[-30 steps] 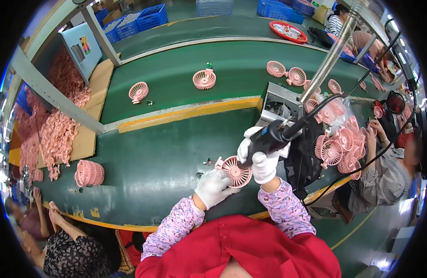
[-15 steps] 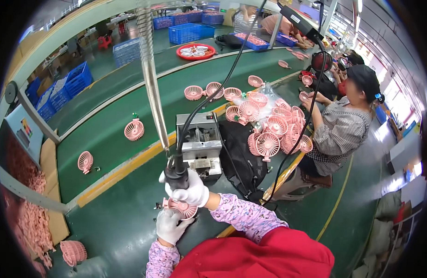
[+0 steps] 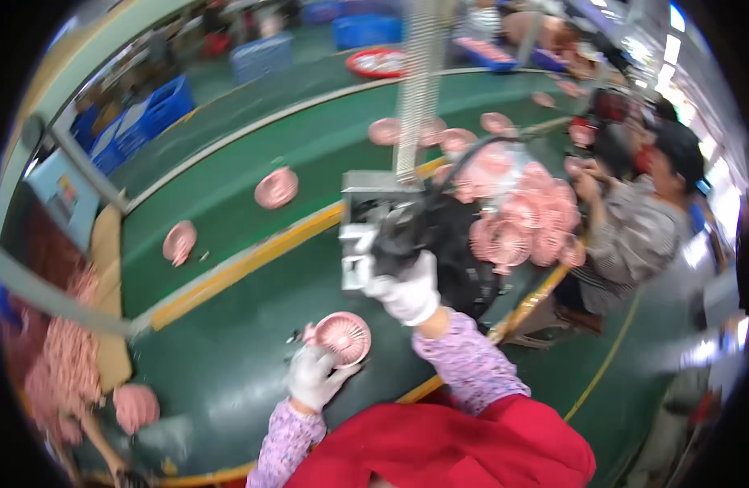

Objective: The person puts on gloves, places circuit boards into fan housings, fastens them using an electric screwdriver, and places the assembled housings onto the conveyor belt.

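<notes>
The green bench (image 3: 228, 390) fills most of the view, with a yellow stripe (image 3: 252, 256) running across it and a green conveyor belt (image 3: 252, 154) beyond. On the belt lie single pink fan heads (image 3: 276, 188), well apart from each other. To the right a heap of pink fans (image 3: 521, 211) sits beside a dark bag (image 3: 464, 260), and a neighbouring person (image 3: 634, 228) in a grey top works next to it. A small grey machine (image 3: 366, 220) stands near the middle. On the far left, more pink parts (image 3: 57, 358) are piled up.

The right hand (image 3: 407, 293), gloved in white, is raised with the forearm angled up and away from the body, and it is closed around a black hanging tool (image 3: 403, 236) whose cable runs upward. The left hand (image 3: 313, 376), also gloved, rests low on the bench with its fingers wrapped on the lower edge of a round pink fan (image 3: 342, 337), which lies face up just in front of the person.

The view is blurred, so the tool tip cannot be made out. In my judgement, the main risk is the fan sliding or turning under a one-sided hold if the tool comes down off centre. The thin grille could crack or a fastener could seat crooked. The hanging cable could also tug the tool sideways.
</notes>
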A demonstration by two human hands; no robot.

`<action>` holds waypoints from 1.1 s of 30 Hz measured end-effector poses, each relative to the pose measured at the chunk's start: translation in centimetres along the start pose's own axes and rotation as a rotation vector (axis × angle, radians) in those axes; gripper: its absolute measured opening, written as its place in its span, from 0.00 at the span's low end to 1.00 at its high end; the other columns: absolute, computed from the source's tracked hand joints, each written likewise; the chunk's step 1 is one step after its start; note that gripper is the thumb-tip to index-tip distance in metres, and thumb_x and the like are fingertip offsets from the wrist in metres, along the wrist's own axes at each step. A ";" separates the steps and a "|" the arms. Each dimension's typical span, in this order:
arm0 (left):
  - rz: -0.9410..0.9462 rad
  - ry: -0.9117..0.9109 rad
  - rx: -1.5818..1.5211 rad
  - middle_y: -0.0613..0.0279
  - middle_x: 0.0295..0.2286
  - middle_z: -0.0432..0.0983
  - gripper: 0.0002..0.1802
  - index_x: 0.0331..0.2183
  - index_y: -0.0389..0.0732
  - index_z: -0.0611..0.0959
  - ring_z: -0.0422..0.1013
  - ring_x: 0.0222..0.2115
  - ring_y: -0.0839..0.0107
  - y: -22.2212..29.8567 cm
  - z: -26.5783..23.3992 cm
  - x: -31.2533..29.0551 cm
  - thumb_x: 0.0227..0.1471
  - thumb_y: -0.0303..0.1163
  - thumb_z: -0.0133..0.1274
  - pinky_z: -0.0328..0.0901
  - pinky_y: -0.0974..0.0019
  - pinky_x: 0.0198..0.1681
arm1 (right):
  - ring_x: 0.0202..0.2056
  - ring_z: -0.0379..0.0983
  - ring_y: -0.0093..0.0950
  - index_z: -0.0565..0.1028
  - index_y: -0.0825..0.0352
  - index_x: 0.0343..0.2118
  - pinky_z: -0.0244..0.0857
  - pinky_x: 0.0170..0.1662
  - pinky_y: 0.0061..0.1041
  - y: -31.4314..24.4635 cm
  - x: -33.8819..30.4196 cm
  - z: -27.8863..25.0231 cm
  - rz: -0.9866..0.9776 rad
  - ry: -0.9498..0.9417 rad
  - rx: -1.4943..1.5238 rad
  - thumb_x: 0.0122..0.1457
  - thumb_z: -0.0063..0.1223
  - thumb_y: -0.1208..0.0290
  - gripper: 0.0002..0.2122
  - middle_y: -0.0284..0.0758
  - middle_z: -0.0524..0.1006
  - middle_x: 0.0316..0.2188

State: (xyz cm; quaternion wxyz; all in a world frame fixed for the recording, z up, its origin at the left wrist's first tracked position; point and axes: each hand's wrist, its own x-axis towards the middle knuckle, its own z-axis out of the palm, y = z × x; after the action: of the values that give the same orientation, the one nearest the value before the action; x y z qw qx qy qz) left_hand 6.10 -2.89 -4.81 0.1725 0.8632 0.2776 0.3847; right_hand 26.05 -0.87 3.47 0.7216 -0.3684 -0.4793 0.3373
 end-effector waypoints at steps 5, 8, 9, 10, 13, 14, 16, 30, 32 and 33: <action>-0.083 -0.090 -0.029 0.63 0.15 0.65 0.14 0.16 0.43 0.77 0.66 0.19 0.63 0.4 0.3 0.4 0.30 0.40 0.64 0.62 0.61 0.25 | 0.14 0.62 0.26 0.63 0.67 0.41 0.60 0.20 0.24 -2.9 -1.1 0.5 0.215 -0.046 0.369 0.44 0.57 0.46 0.30 0.32 0.65 0.14; -0.174 -0.157 -0.058 0.60 0.16 0.64 0.14 0.15 0.42 0.77 0.66 0.20 0.61 0.4 -0.2 0.5 0.32 0.41 0.62 0.63 0.55 0.46 | 0.18 0.64 0.25 0.63 0.71 0.42 0.60 0.22 0.23 -2.3 -1.8 2.1 0.225 -0.145 0.515 0.41 0.60 0.46 0.34 0.34 0.67 0.17; -0.183 -0.161 -0.075 0.60 0.16 0.65 0.14 0.15 0.42 0.77 0.66 0.20 0.61 0.4 -0.3 0.6 0.32 0.41 0.62 0.60 0.53 0.49 | 0.20 0.66 0.25 0.63 0.74 0.43 0.60 0.23 0.22 -1.8 -2.2 2.6 0.305 -0.126 0.645 0.38 0.67 0.53 0.35 0.36 0.70 0.20; -0.189 -0.165 -0.095 0.60 0.16 0.65 0.14 0.15 0.42 0.77 0.66 0.20 0.60 0.3 -0.4 0.7 0.32 0.41 0.62 0.58 0.51 0.52 | 0.21 0.66 0.24 0.62 0.74 0.44 0.59 0.23 0.20 -1.0 -2.6 2.9 0.323 -0.153 0.595 0.38 0.68 0.55 0.36 0.35 0.69 0.20; -0.179 -0.169 -0.095 0.59 0.17 0.65 0.14 0.16 0.42 0.78 0.67 0.21 0.59 0.3 -0.6 1.0 0.33 0.41 0.61 0.57 0.50 0.52 | 0.23 0.65 0.22 0.63 0.74 0.44 0.59 0.26 0.20 0.0 -3.8 4.1 0.361 -0.188 0.604 0.37 0.68 0.59 0.34 0.32 0.69 0.20; -0.166 -0.187 -0.078 0.59 0.17 0.66 0.13 0.16 0.42 0.78 0.67 0.21 0.59 0.2 -0.8 1.0 0.33 0.41 0.61 0.56 0.49 0.52 | 0.23 0.64 0.21 0.63 0.73 0.43 0.60 0.29 0.21 0.4 -4.0 4.3 0.357 -0.221 0.574 0.37 0.69 0.60 0.34 0.32 0.69 0.20; -0.166 -0.219 -0.074 0.59 0.18 0.67 0.13 0.17 0.42 0.79 0.68 0.23 0.59 -0.2 -0.5 0.7 0.34 0.41 0.61 0.61 0.53 0.47 | 0.24 0.65 0.21 0.65 0.73 0.42 0.61 0.35 0.24 0.9 -4.5 4.7 0.343 -0.266 0.535 0.36 0.70 0.62 0.32 0.30 0.69 0.20; -0.117 -0.141 -0.126 0.58 0.20 0.68 0.15 0.21 0.41 0.79 0.68 0.23 0.59 -1.2 0.3 0.3 0.32 0.41 0.62 0.62 0.58 0.26 | 0.23 0.65 0.17 0.68 0.72 0.37 0.59 0.27 0.16 2.5 -4.2 4.4 0.389 -0.431 0.396 0.31 0.71 0.68 0.29 0.28 0.70 0.21; -0.114 -0.135 -0.125 0.58 0.20 0.68 0.15 0.20 0.41 0.79 0.68 0.23 0.58 -1.1 0.2 0.4 0.32 0.41 0.62 0.62 0.58 0.26 | 0.23 0.65 0.17 0.68 0.73 0.38 0.59 0.27 0.16 2.2 -3.7 4.3 0.495 -0.490 0.505 0.33 0.70 0.66 0.29 0.28 0.70 0.21; -0.115 -0.135 -0.128 0.58 0.20 0.68 0.15 0.20 0.41 0.79 0.68 0.23 0.58 -1.2 0.1 0.4 0.32 0.41 0.62 0.62 0.57 0.26 | 0.23 0.65 0.18 0.67 0.73 0.40 0.59 0.27 0.17 2.5 -3.8 4.1 0.524 -0.475 0.503 0.34 0.70 0.62 0.31 0.29 0.70 0.20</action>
State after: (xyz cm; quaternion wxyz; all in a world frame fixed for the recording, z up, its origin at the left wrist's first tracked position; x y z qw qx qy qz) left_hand 6.01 -1.76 -5.25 0.2676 0.8569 0.2894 0.3322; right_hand 20.71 -1.94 0.72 0.5485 -0.2025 -0.4252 0.6909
